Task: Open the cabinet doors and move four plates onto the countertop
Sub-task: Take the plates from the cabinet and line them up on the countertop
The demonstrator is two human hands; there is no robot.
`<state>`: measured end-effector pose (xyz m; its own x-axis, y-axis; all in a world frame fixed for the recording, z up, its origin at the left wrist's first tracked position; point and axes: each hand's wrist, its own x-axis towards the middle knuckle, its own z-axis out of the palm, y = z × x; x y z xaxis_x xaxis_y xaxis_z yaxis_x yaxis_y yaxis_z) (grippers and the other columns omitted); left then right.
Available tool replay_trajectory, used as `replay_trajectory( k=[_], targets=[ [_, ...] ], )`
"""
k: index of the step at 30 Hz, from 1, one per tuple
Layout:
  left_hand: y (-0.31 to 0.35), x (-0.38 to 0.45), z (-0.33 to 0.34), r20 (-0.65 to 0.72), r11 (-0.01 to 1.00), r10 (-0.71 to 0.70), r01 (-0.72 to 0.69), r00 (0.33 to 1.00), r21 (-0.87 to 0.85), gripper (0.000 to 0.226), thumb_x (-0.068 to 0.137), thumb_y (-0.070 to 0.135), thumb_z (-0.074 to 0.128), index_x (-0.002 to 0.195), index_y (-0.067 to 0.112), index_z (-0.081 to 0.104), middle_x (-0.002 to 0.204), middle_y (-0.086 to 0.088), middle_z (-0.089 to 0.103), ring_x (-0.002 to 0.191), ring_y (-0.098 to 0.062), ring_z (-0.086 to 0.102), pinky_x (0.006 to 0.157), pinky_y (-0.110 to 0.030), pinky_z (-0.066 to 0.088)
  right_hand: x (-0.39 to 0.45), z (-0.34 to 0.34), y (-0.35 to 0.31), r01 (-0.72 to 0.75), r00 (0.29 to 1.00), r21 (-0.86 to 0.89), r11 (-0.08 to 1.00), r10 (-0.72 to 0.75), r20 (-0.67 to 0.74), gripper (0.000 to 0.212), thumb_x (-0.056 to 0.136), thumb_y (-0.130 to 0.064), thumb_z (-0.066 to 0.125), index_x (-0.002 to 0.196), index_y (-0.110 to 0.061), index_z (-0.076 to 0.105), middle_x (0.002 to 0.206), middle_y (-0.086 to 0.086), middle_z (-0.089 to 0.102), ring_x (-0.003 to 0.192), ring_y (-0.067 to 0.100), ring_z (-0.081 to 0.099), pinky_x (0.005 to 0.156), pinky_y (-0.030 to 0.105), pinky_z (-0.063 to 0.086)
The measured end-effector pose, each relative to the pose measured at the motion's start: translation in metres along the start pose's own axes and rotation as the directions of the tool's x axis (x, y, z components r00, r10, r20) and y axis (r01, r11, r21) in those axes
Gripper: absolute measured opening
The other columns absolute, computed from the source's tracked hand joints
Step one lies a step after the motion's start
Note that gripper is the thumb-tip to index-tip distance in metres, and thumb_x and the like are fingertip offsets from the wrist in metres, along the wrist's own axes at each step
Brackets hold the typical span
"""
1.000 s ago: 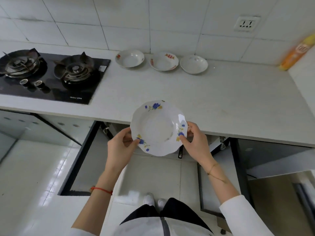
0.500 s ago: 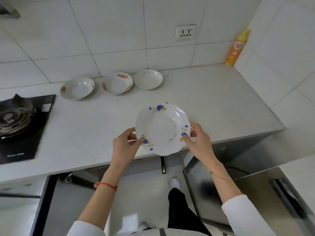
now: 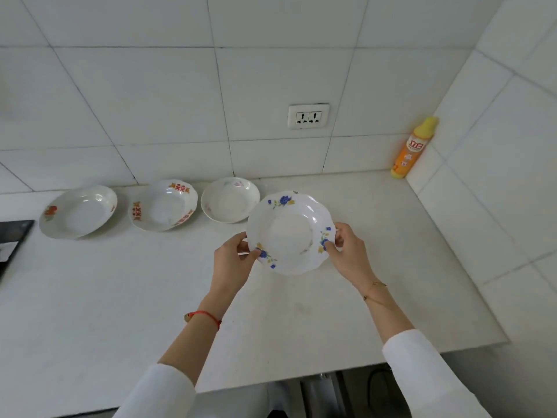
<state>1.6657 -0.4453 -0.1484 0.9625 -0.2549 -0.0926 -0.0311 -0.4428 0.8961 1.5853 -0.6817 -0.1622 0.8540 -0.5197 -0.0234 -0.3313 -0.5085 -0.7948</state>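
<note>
A white scalloped plate with blue flowers [image 3: 291, 233] is held above the white countertop [image 3: 120, 297], tilted toward me. My left hand [image 3: 232, 260] grips its left rim and my right hand [image 3: 346, 254] grips its right rim. Along the back wall three plates lie in a row: one with a red fruit mark [image 3: 78, 211], one with red and orange motifs [image 3: 164, 209], and a plain pale one [image 3: 230, 200], whose right edge the held plate partly covers.
An orange and yellow bottle [image 3: 413, 149] stands in the back right corner under the tiled side wall. A wall socket [image 3: 308, 116] sits above the counter. The black stove edge [image 3: 12, 236] shows at far left. An open cabinet gap [image 3: 340, 393] lies below the counter front.
Both hands have carried the blue-flower plate up from in front of the cabinet and forward over the countertop, close to the row of three plates. The view has risen and turned right.
</note>
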Motion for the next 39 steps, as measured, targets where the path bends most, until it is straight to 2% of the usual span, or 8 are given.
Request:
replay_trajectory(
  k=[3,11,18,21,23,26,34,39],
  targets=[
    [0.005,0.039,0.024,-0.016,0.999,-0.038,0.038,0.999,0.006,0.034,0.083,0.01,0.071,0.116,0.018,0.065,0.083,0.005,0.069,0.073,0.005,0.062,0.058,0.001,0.043,0.048,0.0,0.013,-0.025,0.999,-0.013,1.0,0.025,0.027,0.032,0.087,-0.01,0.06,0.118,-0.013,0.053,0.098,0.018,0.064,0.09,0.031,0.062,0.078,0.036,0.05],
    [-0.004,0.127,0.072,-0.033,0.99,-0.144,0.143,0.989,-0.016,0.027,0.082,0.005,0.071,0.107,0.014,0.069,0.077,0.009,0.068,0.072,0.004,0.061,0.077,-0.014,0.053,0.15,0.025,0.049,-0.121,0.989,-0.033,0.992,0.123,0.076,0.033,0.086,-0.007,0.06,0.118,-0.012,0.053,0.097,0.014,0.066,0.088,0.029,0.063,0.06,0.01,0.038],
    [-0.024,0.176,0.1,0.012,0.978,-0.208,0.208,0.978,0.014,0.029,0.083,0.003,0.069,0.11,0.013,0.068,0.088,0.002,0.07,0.074,0.004,0.059,0.056,0.0,0.042,0.207,0.044,0.065,-0.139,0.986,-0.073,0.988,0.144,0.08,0.034,0.085,-0.002,0.06,0.118,-0.008,0.055,0.084,-0.003,0.059,0.074,0.016,0.055,0.057,0.01,0.035],
    [-0.03,0.189,0.108,0.043,0.972,-0.235,0.234,0.971,0.018,0.031,0.084,0.0,0.066,0.114,0.011,0.067,0.094,0.0,0.07,0.083,-0.01,0.064,0.075,-0.012,0.049,0.221,0.051,0.072,-0.151,0.983,-0.084,0.985,0.159,0.093,0.034,0.086,-0.002,0.06,0.119,-0.008,0.054,0.087,-0.002,0.06,0.075,0.015,0.055,0.055,0.004,0.038],
    [-0.034,0.195,0.112,0.051,0.968,-0.249,0.248,0.967,0.025,0.032,0.084,-0.002,0.063,0.113,0.011,0.067,0.097,-0.002,0.071,0.09,-0.016,0.064,0.084,-0.024,0.051,0.227,0.055,0.076,-0.164,0.979,-0.087,0.983,0.173,0.107,0.034,0.086,-0.003,0.059,0.119,-0.008,0.054,0.091,0.002,0.062,0.079,0.016,0.056,0.061,0.009,0.038],
    [-0.039,0.2,0.115,0.055,0.97,-0.244,0.242,0.968,0.035,0.027,0.085,-0.003,0.061,0.107,0.01,0.067,0.095,-0.002,0.071,0.09,-0.017,0.064,0.08,-0.023,0.047,0.233,0.061,0.08,-0.18,0.974,-0.08,0.98,0.189,0.125,0.035,0.087,-0.004,0.059,0.122,-0.009,0.053,0.097,0.006,0.064,0.083,0.018,0.057,0.07,0.02,0.042],
    [-0.045,0.202,0.118,0.106,0.97,-0.243,0.24,0.964,0.039,0.028,0.087,0.004,0.061,0.114,0.012,0.063,0.101,-0.003,0.07,0.096,-0.019,0.064,0.083,-0.024,0.049,0.235,0.067,0.083,-0.204,0.967,-0.094,0.975,0.215,0.133,0.035,0.09,-0.006,0.058,0.125,-0.008,0.05,0.102,0.006,0.063,0.087,0.016,0.057,0.058,0.006,0.035],
    [-0.042,0.201,0.108,0.158,0.974,-0.219,0.207,0.963,0.088,0.032,0.088,0.014,0.064,0.12,0.015,0.062,0.109,-0.002,0.07,0.097,-0.015,0.062,0.089,-0.023,0.046,0.232,0.063,0.072,-0.189,0.964,-0.158,0.969,0.214,0.159,0.038,0.092,-0.009,0.057,0.127,-0.004,0.046,0.112,0.014,0.061,0.104,0.032,0.059,0.078,0.03,0.05]
  ],
)
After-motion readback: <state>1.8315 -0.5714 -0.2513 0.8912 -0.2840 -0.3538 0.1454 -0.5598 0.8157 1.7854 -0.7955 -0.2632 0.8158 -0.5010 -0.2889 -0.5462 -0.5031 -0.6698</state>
